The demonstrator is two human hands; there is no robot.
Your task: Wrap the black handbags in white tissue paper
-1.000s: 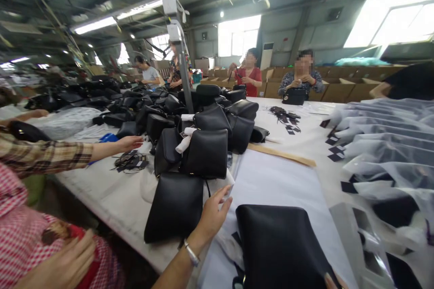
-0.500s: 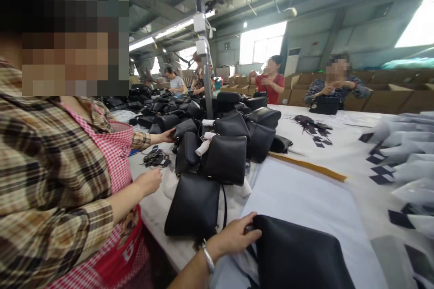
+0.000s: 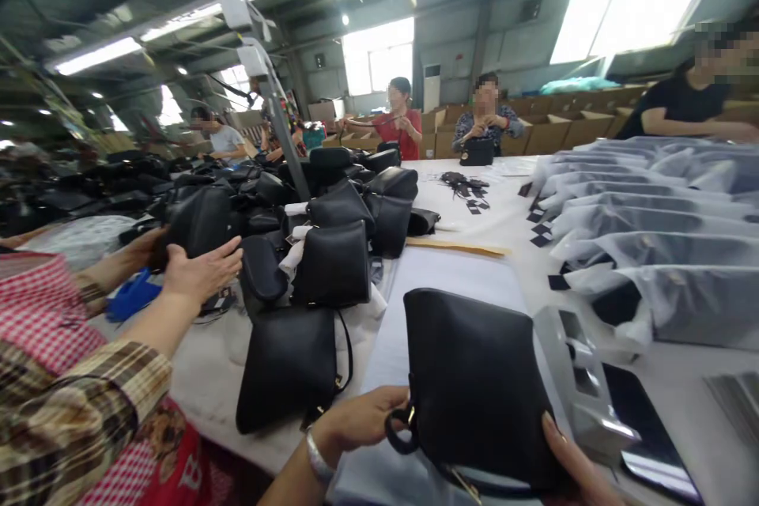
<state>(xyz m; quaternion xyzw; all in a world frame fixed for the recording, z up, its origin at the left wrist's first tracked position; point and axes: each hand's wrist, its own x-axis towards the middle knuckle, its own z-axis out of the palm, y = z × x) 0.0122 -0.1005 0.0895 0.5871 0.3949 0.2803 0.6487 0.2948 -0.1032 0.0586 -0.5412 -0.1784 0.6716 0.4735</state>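
- The black bag [image 3: 474, 379] sits between both hands, touching both. Its long side runs away from the person, a bit tipped.
- The right hand [image 3: 581, 462] grips the bag's right edge, thumb in front.
- The left hand [image 3: 364, 417] touches its left edge; those fingertips hide, so I can't tell if they squeeze.
- White sheets [image 3: 462, 275] cover the bench [image 3: 492, 209] past the fingers; a second bag [image 3: 288, 368] lies left of them.

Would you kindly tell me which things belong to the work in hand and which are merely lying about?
In hand, or directly under it:
- black bag, between left hand and right hand
- white sheet

Seemingly just lying about:
- tan strip
- blue item
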